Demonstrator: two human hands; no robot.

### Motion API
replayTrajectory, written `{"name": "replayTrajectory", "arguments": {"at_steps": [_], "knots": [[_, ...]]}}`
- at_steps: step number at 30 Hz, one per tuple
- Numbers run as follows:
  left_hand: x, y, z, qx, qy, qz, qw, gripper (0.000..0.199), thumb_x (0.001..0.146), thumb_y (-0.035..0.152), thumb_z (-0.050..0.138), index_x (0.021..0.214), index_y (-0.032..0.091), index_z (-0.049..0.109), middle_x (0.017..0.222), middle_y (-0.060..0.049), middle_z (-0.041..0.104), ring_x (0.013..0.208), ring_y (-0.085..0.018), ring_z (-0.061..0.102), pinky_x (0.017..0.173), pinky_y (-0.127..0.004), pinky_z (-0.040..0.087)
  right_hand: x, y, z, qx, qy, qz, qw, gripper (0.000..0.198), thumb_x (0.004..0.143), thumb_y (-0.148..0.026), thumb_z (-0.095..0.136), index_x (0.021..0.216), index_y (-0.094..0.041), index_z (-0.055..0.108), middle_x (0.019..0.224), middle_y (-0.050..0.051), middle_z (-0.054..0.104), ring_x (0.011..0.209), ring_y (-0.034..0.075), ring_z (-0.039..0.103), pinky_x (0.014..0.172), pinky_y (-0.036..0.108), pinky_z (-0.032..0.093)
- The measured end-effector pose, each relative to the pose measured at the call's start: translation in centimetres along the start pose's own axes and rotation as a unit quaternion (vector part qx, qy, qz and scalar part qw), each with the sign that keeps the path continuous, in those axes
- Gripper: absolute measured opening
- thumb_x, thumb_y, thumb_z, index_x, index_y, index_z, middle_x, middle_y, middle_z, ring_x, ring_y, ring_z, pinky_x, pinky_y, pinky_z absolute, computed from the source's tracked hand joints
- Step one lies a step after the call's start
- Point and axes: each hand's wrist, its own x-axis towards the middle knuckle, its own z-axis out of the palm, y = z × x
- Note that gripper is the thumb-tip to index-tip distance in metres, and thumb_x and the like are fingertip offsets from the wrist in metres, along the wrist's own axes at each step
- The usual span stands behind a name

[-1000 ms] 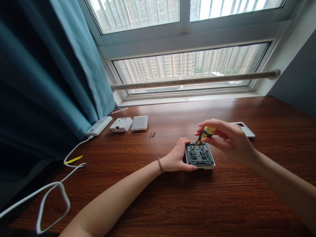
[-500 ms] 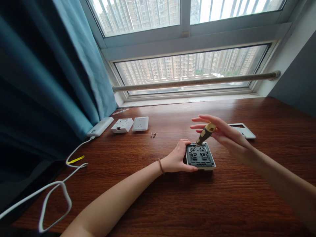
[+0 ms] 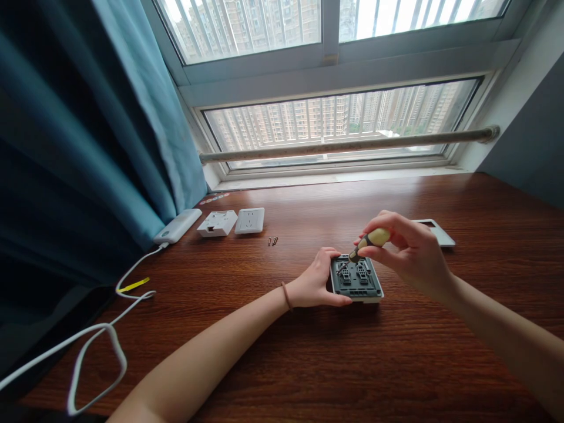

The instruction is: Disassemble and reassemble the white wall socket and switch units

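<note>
A square wall switch (image 3: 359, 286) with a dark grey inner face and white edges lies on the brown wooden table. My left hand (image 3: 319, 282) grips it from the left, fingers along the far left corner and thumb by the near edge. In my right hand (image 3: 403, 244) is a screwdriver (image 3: 374, 238) with a yellow and black handle, pinched between thumb and fingers. It leans up to the right, and its tip meets the left side of the switch's face. Behind the right hand lies a white cover frame (image 3: 442, 235), partly hidden.
Several small screws (image 3: 273, 241) lie left of the switch. Farther left are a white socket panel (image 3: 249, 221), a white box (image 3: 217, 224) and a white power strip (image 3: 178, 226) with a cable (image 3: 118, 346). A yellow strip (image 3: 134, 285) is near the cable. A window stands behind the table.
My right hand's fingers have gone from stretched out to closed around the screwdriver handle, which now leans lower to the right. The left hand and the switch stay put.
</note>
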Motion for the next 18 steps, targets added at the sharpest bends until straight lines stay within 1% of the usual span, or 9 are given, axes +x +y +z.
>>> {"name": "replayTrajectory", "arguments": {"at_steps": [3,5,8,11,13,15,16,18], "knots": [[0.0,0.0,0.0,-0.003,0.002,-0.001,1.0,0.087,0.056,0.044,0.075,0.125,0.019,0.029,0.121,-0.011,0.034,0.115,-0.027,0.037,0.102,-0.044,0.032,-0.1,0.0,0.1,-0.028,0.013,-0.015,0.999,0.02,0.07,-0.03,0.07,0.078,-0.021,0.055,0.071,-0.002,0.056,0.063,0.011,0.055,0.057,0.025,0.048],[-0.1,0.0,0.1,-0.008,0.006,-0.002,1.0,0.086,0.056,0.043,0.076,0.124,0.019,0.03,0.121,-0.011,0.034,0.114,-0.027,0.038,0.101,-0.044,0.032,-0.2,0.3,0.2,-0.065,0.047,-0.01,0.997,0.022,0.069,-0.031,0.07,0.075,-0.021,0.052,0.068,-0.002,0.054,0.059,0.01,0.051,0.052,0.024,0.044],[-0.1,-0.1,0.1,-0.007,0.005,-0.005,1.0,0.085,0.055,0.043,0.076,0.123,0.02,0.03,0.121,-0.011,0.033,0.115,-0.027,0.037,0.102,-0.044,0.032,-0.2,1.0,0.2,-0.133,0.116,0.01,0.984,0.027,0.068,-0.033,0.071,0.07,-0.021,0.046,0.059,-0.005,0.048,0.05,0.008,0.042,0.045,0.023,0.035],[-0.1,0.0,0.0,-0.002,0.0,-0.006,1.0,0.085,0.056,0.043,0.076,0.123,0.019,0.029,0.121,-0.012,0.033,0.116,-0.027,0.037,0.102,-0.042,0.032,-0.1,1.7,0.4,-0.168,0.144,0.016,0.975,0.029,0.07,-0.034,0.069,0.07,-0.021,0.043,0.055,-0.006,0.043,0.047,0.008,0.036,0.044,0.024,0.031],[-0.1,0.0,0.0,-0.001,0.0,-0.006,1.0,0.085,0.056,0.043,0.076,0.123,0.019,0.029,0.121,-0.012,0.033,0.116,-0.027,0.037,0.102,-0.042,0.031,-0.1,1.9,0.7,-0.13,0.135,0.019,0.982,0.024,0.075,-0.032,0.063,0.074,-0.021,0.043,0.061,-0.004,0.048,0.049,0.008,0.041,0.046,0.024,0.034],[-0.1,0.1,0.0,-0.002,0.0,-0.006,1.0,0.085,0.056,0.043,0.075,0.123,0.019,0.029,0.121,-0.012,0.033,0.116,-0.027,0.037,0.102,-0.043,0.031,0.0,1.8,0.9,-0.021,0.099,0.035,0.994,0.017,0.081,-0.03,0.056,0.082,-0.021,0.042,0.074,-0.001,0.054,0.056,0.009,0.05,0.051,0.025,0.041],[-0.1,0.1,0.0,-0.001,0.001,-0.005,1.0,0.085,0.056,0.043,0.075,0.123,0.019,0.029,0.121,-0.012,0.033,0.117,-0.028,0.037,0.102,-0.043,0.031,0.1,1.7,1.0,0.045,0.072,0.046,0.995,0.015,0.083,-0.029,0.053,0.085,-0.022,0.041,0.079,0.0,0.056,0.061,0.011,0.055,0.055,0.027,0.044],[0.0,0.1,0.0,0.002,-0.001,-0.006,1.0,0.084,0.056,0.044,0.075,0.123,0.019,0.029,0.121,-0.012,0.033,0.117,-0.028,0.036,0.102,-0.043,0.031,0.3,1.4,0.9,0.151,0.013,0.062,0.987,0.012,0.086,-0.028,0.049,0.092,-0.022,0.04,0.083,0.001,0.058,0.069,0.013,0.06,0.062,0.03,0.049]]}}
